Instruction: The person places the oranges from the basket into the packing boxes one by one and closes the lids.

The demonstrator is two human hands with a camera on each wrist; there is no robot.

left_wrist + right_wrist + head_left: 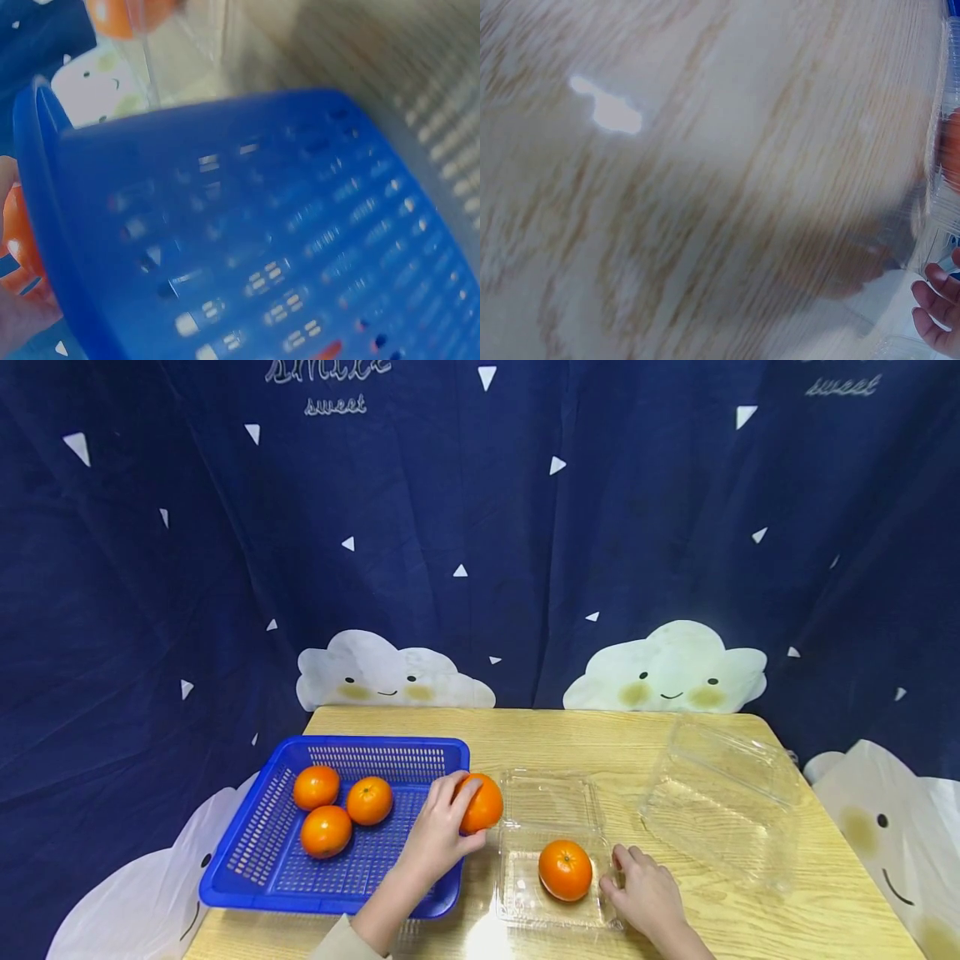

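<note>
My left hand [438, 831] grips an orange [482, 805] at the right rim of the blue basket [300, 903]. In the left wrist view the basket's wall fills most of the picture, and part of the held orange [22, 236] shows at the left edge. A clear plastic clamshell box [517, 893] lies opened out on the table, its lid [551, 797] folded back. One orange [566, 870] sits in its base. Beside the base's right edge is my right hand [647, 893], fingers loosely bent, fingertips right at the rim.
Three oranges [326, 832] lie in the left part of the basket. Another, larger clear plastic container [720, 802] stands at the right of the wooden table [832, 902]. A dark blue curtain [525, 527] with white clouds hangs behind the table.
</note>
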